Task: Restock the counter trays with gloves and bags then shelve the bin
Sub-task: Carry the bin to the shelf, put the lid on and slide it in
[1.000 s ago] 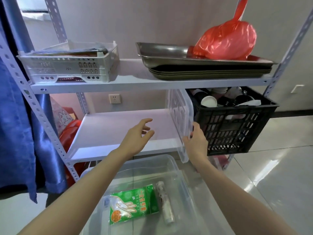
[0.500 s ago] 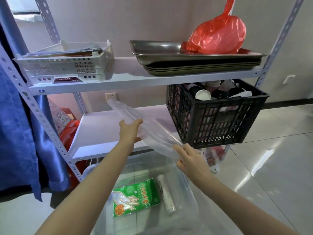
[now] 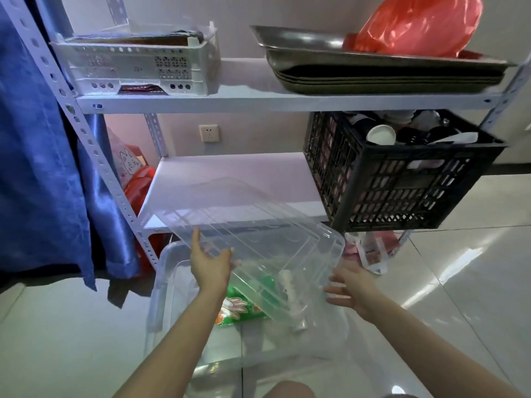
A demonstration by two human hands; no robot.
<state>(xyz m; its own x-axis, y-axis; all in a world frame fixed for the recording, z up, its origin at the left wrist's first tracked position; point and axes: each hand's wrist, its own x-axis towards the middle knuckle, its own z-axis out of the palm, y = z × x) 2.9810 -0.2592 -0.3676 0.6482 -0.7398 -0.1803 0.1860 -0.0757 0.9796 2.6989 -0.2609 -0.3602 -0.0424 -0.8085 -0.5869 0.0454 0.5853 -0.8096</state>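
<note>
Right now I have the clear plastic lid (image 3: pixel 244 225) between my two hands, tilted with its far end high, just above the clear plastic bin (image 3: pixel 161 271) on the floor. My left hand (image 3: pixel 211 265) props the lid's long edge at 9 o'clock, thumb up and fingers (image 3: pixel 227 254) fairly straight against the plastic. My right hand (image 3: pixel 353 285) is spread wide and flat at the lid's near corner, at 4 o'clock, gripping nothing that I can make out.

Inside the bin lie the green packet of gloves (image 3: pixel 238 308) and, beside it at 3 o'clock, the white roll of bags (image 3: pixel 298 323).

What matters next, I think, is the angle. The lid's long axis runs from 10 o'clock to 4 o'clock, while the bin's runs from 12 to 6, so the lid must swing round before it sits. My left hand is nearer the lid's middle. The white middle shelf (image 3: pixel 230 173) waits at 12 o'clock, left of the black plastic crate (image 3: pixel 402 182).
</note>
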